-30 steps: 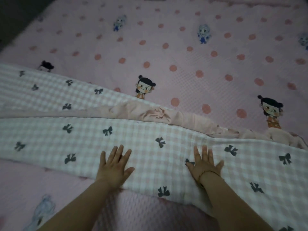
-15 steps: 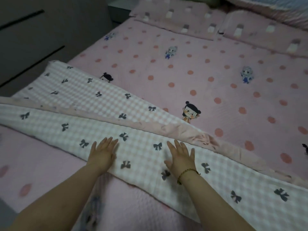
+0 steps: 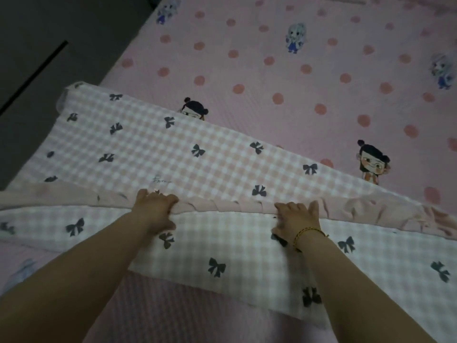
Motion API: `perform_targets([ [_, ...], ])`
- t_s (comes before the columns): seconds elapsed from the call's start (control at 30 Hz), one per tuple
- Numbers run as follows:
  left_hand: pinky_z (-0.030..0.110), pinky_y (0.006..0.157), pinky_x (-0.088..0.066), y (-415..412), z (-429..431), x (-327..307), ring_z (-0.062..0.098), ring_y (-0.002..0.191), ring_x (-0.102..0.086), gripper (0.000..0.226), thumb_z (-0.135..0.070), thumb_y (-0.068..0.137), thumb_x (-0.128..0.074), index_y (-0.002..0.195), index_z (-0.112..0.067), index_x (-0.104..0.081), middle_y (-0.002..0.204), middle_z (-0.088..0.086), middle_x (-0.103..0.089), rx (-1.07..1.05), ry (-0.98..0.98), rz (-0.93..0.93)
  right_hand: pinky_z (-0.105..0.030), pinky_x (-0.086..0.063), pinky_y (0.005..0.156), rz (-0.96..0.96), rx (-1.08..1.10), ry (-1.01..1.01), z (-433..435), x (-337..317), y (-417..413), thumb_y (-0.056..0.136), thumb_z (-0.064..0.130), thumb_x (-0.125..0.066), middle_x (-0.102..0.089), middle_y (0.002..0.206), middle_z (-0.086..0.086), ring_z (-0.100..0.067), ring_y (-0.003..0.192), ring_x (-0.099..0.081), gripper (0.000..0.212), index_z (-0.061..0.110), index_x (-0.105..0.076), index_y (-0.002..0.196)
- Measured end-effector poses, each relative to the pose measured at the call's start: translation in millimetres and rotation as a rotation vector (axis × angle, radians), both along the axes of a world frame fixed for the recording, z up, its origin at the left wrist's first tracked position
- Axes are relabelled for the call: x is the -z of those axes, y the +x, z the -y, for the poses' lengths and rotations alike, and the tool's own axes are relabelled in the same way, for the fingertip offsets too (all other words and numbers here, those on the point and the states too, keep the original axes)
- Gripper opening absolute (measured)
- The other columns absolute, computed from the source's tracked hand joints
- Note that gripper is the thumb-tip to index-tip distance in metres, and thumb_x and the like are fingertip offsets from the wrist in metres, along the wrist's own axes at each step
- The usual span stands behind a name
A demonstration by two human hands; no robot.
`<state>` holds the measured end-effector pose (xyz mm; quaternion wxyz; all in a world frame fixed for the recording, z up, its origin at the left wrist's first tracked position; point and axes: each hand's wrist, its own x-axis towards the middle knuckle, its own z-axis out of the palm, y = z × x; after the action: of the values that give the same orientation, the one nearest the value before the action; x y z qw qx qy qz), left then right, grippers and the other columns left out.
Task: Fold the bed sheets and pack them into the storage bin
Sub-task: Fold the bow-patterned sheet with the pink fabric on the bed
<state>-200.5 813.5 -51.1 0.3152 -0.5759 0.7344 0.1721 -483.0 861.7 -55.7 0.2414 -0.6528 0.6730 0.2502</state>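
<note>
My hands moved up from lying flat on the sheet (image 3: 173, 149) to its pink frill (image 3: 222, 206). L hand (image 3: 154, 211) & R hand (image 3: 296, 216) both grip that frill, fingers curled over it. Sheet lies across the dotted bed cover (image 3: 321, 70), 9 to 3 o'clock. At 10 o'clock, a dark cupboard (image 3: 49, 45).

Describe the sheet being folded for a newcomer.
Find the pink polka-dot bed cover. Across its near side lies a pink-and-white checked fabric sheet, its plain pink ruffle gripped by the left hand and right hand. Only it carries dark bows.
</note>
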Motion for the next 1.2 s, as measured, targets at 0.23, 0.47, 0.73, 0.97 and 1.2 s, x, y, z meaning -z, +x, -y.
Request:
perform_targets([
  [0.23, 0.029, 0.104, -0.018, 25, 7, 1, 0.017, 0.109, -0.049, 0.031, -0.043, 0.086, -0.057, 0.112, -0.026, -0.053, 0.119, -0.001, -0.057, 0.033, -0.063, -0.180, -0.033, -0.017, 0.110, 0.039, 0.016, -0.107, -8, -8, 8, 0.095, 0.036, -0.040, -0.053, 0.122, -0.002, -0.020, 0.119, -0.043, 0.034, 0.019, -0.050, 0.124],
  [0.47, 0.030, 0.086, -0.025, -3, 99, -35, 0.027, 0.081, -0.052, 0.024, -0.035, 0.087, -0.058, 0.098, -0.015, -0.060, 0.077, 0.005, -0.060, 0.019, -0.517, -0.470, -0.050, -0.035, 0.096, 0.040, 0.262, -0.658, 34, -15, -9, 0.079, 0.006, -0.060, -0.065, 0.078, -0.018, -0.036, 0.080, -0.061, 0.013, 0.001, -0.066, 0.089],
  [0.73, 0.045, 0.111, 0.009, -58, 148, 43, 0.026, 0.139, -0.016, 0.047, -0.034, 0.097, -0.038, 0.143, -0.026, -0.032, 0.147, 0.012, -0.030, 0.130, -0.525, -0.272, -0.045, 0.009, 0.114, -0.104, 0.399, -0.333, 83, 30, -13, 0.095, 0.010, -0.027, -0.005, 0.153, -0.013, -0.030, 0.142, 0.001, 0.056, 0.015, -0.006, 0.146],
  [0.97, 0.047, 0.106, 0.024, -47, 149, 93, 0.019, 0.142, 0.017, 0.055, -0.051, 0.096, -0.005, 0.144, -0.032, 0.016, 0.155, 0.004, 0.017, 0.034, -0.409, -0.213, -0.048, 0.016, 0.110, -0.213, 0.357, -0.196, 88, 70, -5, 0.095, 0.010, -0.015, 0.028, 0.151, -0.011, -0.028, 0.140, 0.023, 0.062, 0.015, 0.026, 0.142],
  [1.2, 0.035, 0.080, 0.045, -7, 107, 89, 0.020, 0.142, 0.018, 0.090, -0.064, 0.045, 0.051, 0.128, -0.034, 0.032, 0.139, -0.003, 0.035, -0.118, -0.427, -0.196, -0.046, 0.007, 0.115, -0.295, 0.248, -0.117, 94, 58, 0, 0.096, 0.011, -0.010, 0.025, 0.151, -0.015, -0.030, 0.142, 0.018, 0.058, 0.006, 0.024, 0.142],
])
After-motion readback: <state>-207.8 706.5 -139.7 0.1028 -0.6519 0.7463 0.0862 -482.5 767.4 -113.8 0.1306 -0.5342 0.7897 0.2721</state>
